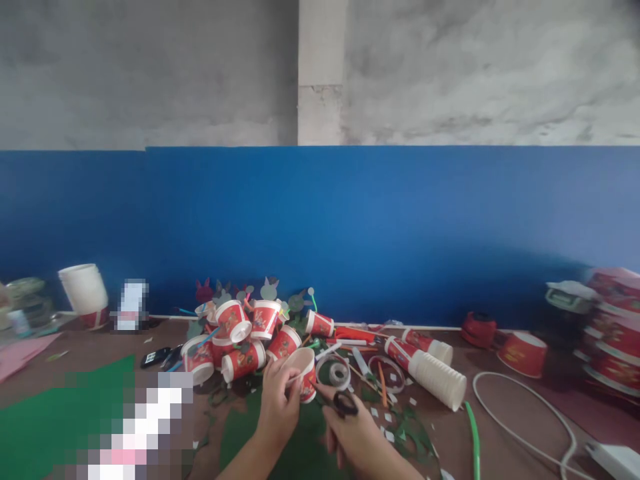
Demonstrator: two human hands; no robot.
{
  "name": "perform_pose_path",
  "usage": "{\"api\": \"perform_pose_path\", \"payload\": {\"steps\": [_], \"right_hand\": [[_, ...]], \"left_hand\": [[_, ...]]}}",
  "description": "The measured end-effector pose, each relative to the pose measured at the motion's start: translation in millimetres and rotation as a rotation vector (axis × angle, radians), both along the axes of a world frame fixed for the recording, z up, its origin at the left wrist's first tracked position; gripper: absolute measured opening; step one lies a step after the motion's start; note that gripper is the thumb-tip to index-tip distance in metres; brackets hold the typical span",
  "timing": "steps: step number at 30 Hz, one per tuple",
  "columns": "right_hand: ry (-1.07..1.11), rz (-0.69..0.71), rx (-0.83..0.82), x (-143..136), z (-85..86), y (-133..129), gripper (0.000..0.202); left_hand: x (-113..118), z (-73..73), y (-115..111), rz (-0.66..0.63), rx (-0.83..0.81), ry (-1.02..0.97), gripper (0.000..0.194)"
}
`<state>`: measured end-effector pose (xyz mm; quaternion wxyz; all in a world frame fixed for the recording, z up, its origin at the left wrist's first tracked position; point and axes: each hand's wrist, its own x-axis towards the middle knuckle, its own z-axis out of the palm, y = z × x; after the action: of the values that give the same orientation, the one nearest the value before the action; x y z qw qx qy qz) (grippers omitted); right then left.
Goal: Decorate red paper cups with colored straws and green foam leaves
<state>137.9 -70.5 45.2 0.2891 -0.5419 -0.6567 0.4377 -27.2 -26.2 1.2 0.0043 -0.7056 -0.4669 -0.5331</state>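
My left hand [280, 400] grips a red and white paper cup [309, 385], tilted with its open mouth toward the upper left. In my right hand [353, 433] is a pair of scissors with a black handle [346, 403]. The scissors point left at the cup's side; whether the tip touches or enters it I cannot tell. Beneath both hands lies green sheet material [245, 427]. Right behind the cup are rolls of clear tape [339, 373]. A heap of similar paper cups [243, 360] lies beyond my left hand, some with animal-head cutouts [269, 289] near them.
Nested paper cups [435, 377] lie to the right, near a green tube [473, 440] and a white cable [530, 380]. Small white pieces and green scraps [413, 427] litter the brown table. A green sheet [55, 417] spreads at left. A blue-painted wall [375, 233] stands behind.
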Motion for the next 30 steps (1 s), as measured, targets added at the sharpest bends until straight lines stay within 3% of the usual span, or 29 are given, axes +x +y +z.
{"api": "perform_pose_path", "payload": {"steps": [3,5,7,12,14,20,23,26,30], "right_hand": [[0.356,-0.024,-0.301,-1,5.6,5,0.054],[0.419,-0.02,-0.332,0,9.1,5,0.053],[0.258,-0.004,-0.24,1,10.5,3,0.051],[-0.535,0.078,0.32,0,5.2,-8,0.067],[-0.598,0.09,0.362,-1,1.5,-9,0.07],[0.184,-0.009,-0.164,-3,-5.3,6,0.048],[0.276,0.022,-0.178,-2,-4.9,8,0.051],[-0.041,0.034,0.035,-1,-2.9,2,0.051],[-0.639,0.09,0.387,0,-3.2,-6,0.075]], "left_hand": [[0,-0.5,0,0.007,0.033,0.007,0.016],[0,-1.3,0,0.005,0.04,0.017,0.015],[0,-1.7,0,0.006,0.03,0.026,0.015],[0,-1.3,1,-0.006,0.02,0.055,0.017],[0,-1.7,2,-0.009,0.028,0.054,0.017],[-1,-3.6,2,-0.006,0.026,0.041,0.016],[-1,-4.7,3,-0.008,0.034,0.046,0.016],[-1,-6.6,4,-0.01,0.015,0.045,0.016],[0,-7.8,5,-0.013,0.0,0.042,0.014]]}}
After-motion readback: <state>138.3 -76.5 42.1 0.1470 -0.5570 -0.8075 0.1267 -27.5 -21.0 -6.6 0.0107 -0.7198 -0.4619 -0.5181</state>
